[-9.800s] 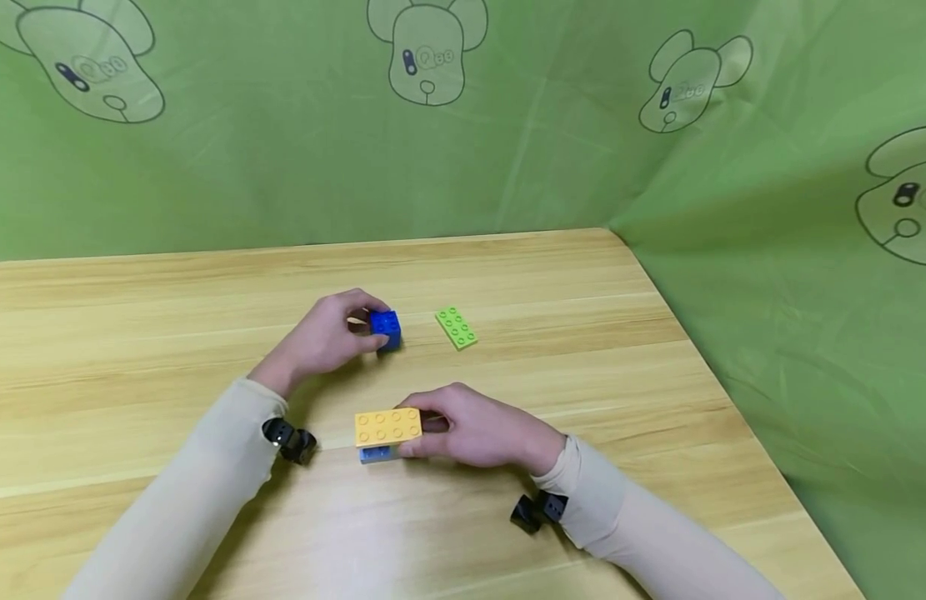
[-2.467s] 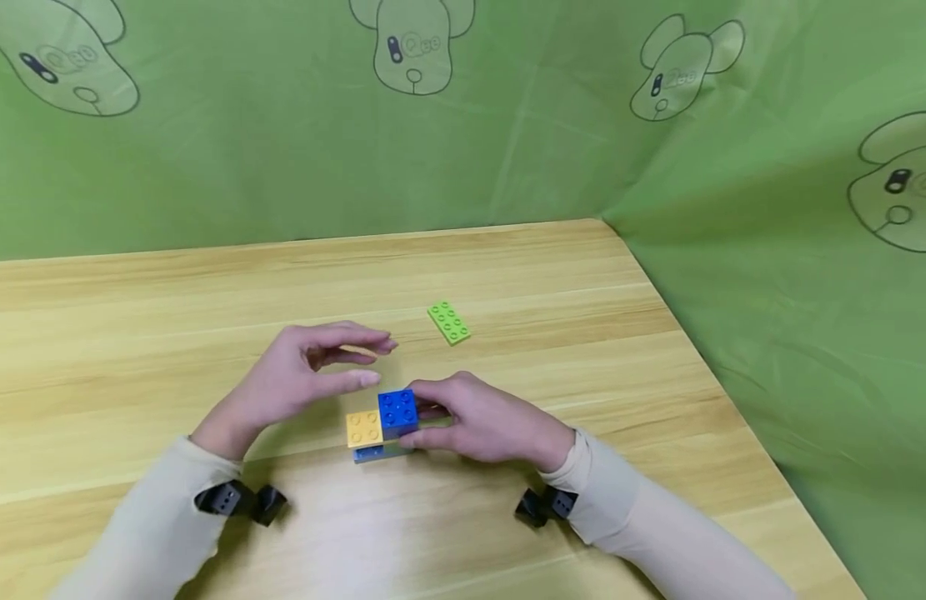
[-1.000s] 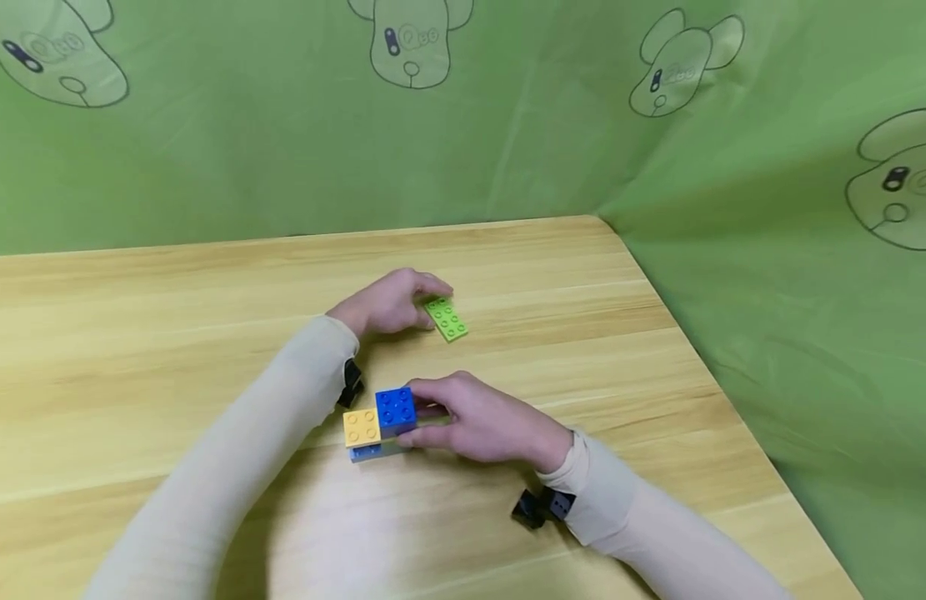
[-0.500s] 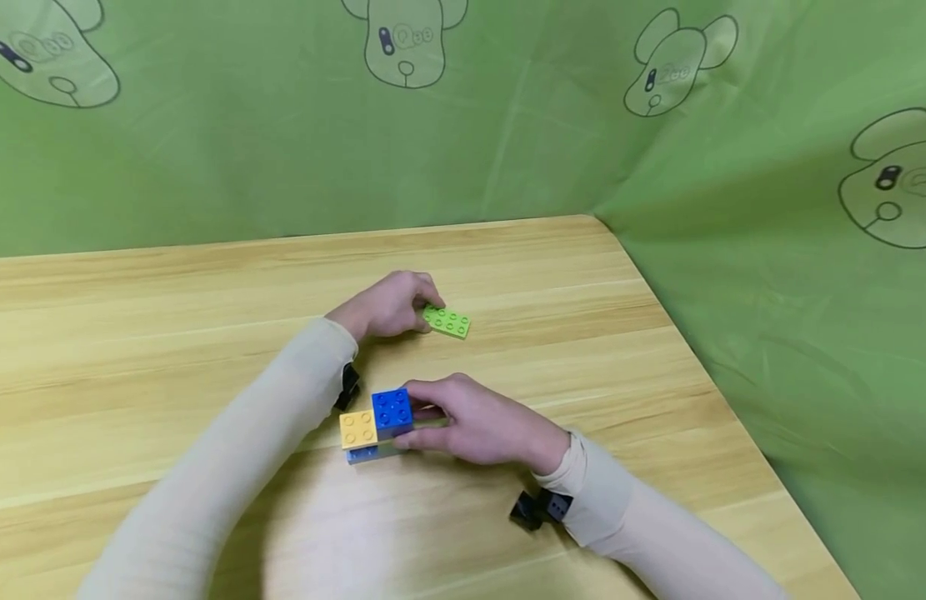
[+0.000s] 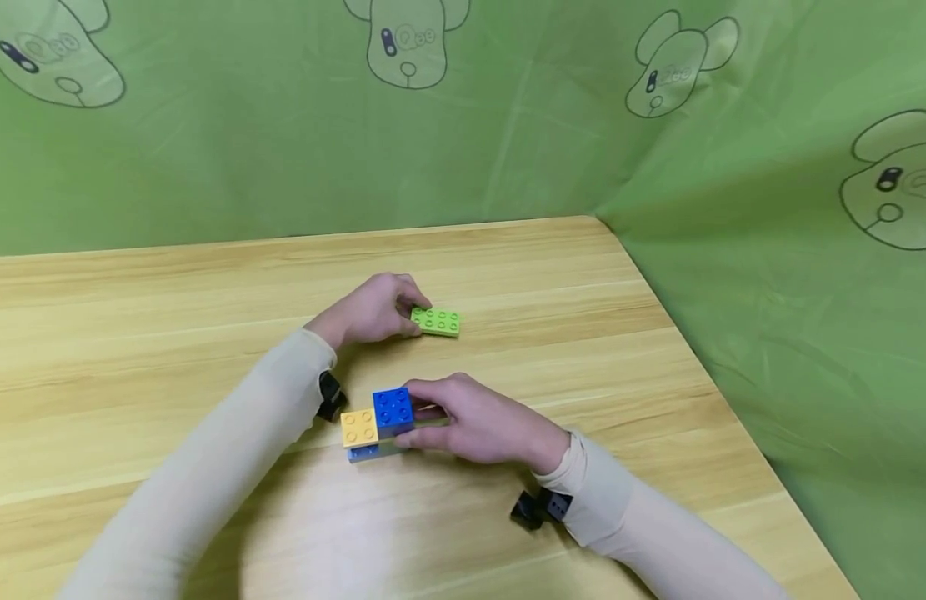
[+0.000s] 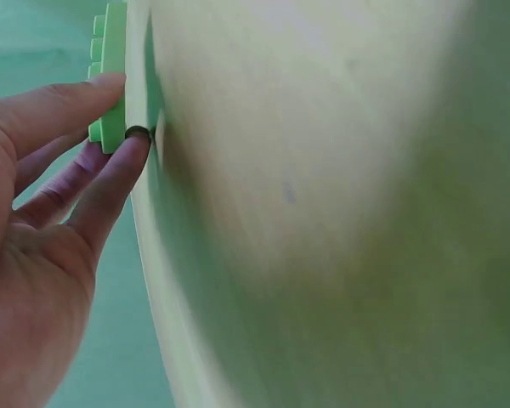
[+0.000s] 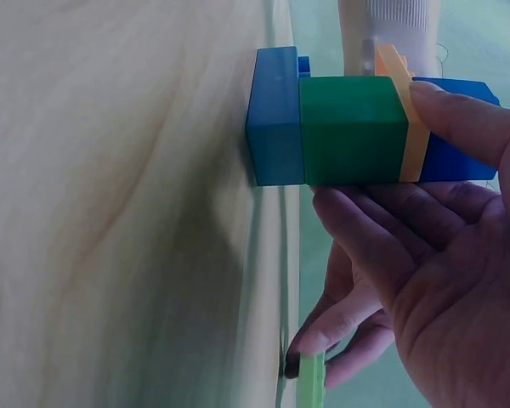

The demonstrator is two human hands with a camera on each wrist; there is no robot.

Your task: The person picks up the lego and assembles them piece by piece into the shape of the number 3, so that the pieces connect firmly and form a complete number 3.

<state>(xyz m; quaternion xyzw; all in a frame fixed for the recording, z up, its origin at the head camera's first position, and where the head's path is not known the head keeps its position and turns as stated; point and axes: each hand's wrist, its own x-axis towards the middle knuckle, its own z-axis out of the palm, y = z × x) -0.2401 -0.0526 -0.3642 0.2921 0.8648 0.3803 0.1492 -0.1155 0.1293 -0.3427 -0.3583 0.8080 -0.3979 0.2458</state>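
My left hand (image 5: 371, 310) pinches the left end of a flat lime-green toy building brick (image 5: 437, 322), its studs facing up, at the far middle of the table. The left wrist view shows thumb and fingertips on that brick (image 6: 113, 51). Nearer, my right hand (image 5: 485, 421) grips the right side of a brick stack between thumb and fingers. On top sits a square dark blue brick (image 5: 392, 408), over the right half of a yellow plate (image 5: 359, 427). Under the plate, the right wrist view shows a green brick (image 7: 354, 132) on a medium-blue brick (image 7: 274, 119).
The wooden table (image 5: 170, 333) ends at a far edge and a slanting right edge. A green cloth (image 5: 297, 150) printed with bear heads hangs behind and to the right. Black wrist cameras sit at the left cuff (image 5: 331, 396) and right cuff (image 5: 541, 508).
The dark blue brick went from my left hand onto the yellow plate. My left hand then reached the lime-green brick, pinched it, turned it sideways and drew it slightly left. The right hand stays at the stack.
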